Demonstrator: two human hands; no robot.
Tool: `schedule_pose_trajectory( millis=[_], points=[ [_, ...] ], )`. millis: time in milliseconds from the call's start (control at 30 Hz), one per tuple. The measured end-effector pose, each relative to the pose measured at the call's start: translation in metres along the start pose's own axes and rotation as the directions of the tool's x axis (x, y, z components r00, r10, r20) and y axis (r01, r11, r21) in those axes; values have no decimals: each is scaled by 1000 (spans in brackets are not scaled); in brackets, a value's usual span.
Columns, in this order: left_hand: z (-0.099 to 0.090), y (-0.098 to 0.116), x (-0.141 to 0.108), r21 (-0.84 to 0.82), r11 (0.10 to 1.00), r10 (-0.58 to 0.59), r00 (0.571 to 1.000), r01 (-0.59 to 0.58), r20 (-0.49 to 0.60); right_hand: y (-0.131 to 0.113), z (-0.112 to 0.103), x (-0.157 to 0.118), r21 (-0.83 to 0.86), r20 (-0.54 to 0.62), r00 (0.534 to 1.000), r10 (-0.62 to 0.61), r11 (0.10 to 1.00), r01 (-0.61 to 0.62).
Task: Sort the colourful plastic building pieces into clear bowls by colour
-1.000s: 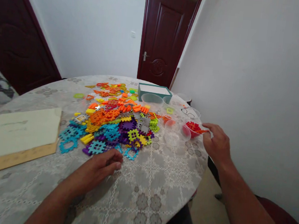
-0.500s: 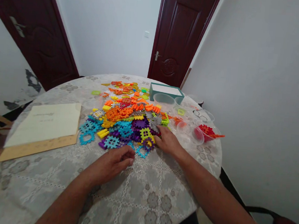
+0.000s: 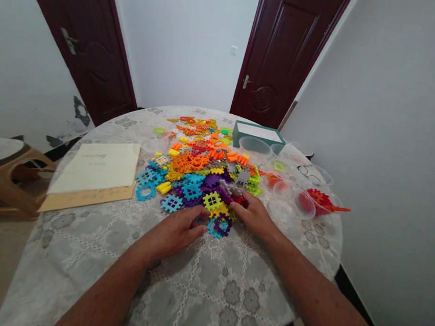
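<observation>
A heap of coloured interlocking plastic pieces lies mid-table, with orange pieces (image 3: 187,161) behind and light-blue ones (image 3: 191,191) in front. My right hand (image 3: 253,213) is at the heap's right edge, its fingers closed around something I cannot make out among grey and dark red pieces. My left hand (image 3: 182,231) rests at the near edge with thumb and fingers apart, holding nothing, close to a purple piece (image 3: 228,225) and a yellow-green window piece (image 3: 212,201).
A green box (image 3: 259,131) stands behind clear tubs (image 3: 255,146). One tub at the right holds red pieces (image 3: 317,198). Cream paper and a brown folder (image 3: 86,201) lie on the left of the patterned tablecloth (image 3: 205,285). A wooden stool (image 3: 19,180) stands beyond.
The view has swung slightly left. My right hand has shifted within the heap's right side, and grey pieces there have moved. The purple piece now lies nearer, over a light-blue ring.
</observation>
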State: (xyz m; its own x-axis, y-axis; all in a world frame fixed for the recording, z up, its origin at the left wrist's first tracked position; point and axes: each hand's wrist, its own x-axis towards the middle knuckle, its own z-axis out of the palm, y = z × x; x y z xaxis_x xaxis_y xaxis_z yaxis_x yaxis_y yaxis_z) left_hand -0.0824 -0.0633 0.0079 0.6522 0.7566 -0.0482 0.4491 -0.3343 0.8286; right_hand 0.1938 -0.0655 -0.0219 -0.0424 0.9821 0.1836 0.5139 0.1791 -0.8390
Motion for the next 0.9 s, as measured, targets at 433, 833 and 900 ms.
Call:
schedule_pose_trajectory(
  millis=[433,833,900],
  points=[
    [-1,5,0,-87,996,-25,1000,25,-9,9,-5,2,452,111,971,210,860,-238],
    [-14,14,-5,-63,998,18,1000,-18,-3,13,-5,5,385,78,980,184,901,-200],
    [-23,18,-7,-51,999,12,1000,-12,-10,11,-6,5,427,116,981,157,884,-192]
  ],
)
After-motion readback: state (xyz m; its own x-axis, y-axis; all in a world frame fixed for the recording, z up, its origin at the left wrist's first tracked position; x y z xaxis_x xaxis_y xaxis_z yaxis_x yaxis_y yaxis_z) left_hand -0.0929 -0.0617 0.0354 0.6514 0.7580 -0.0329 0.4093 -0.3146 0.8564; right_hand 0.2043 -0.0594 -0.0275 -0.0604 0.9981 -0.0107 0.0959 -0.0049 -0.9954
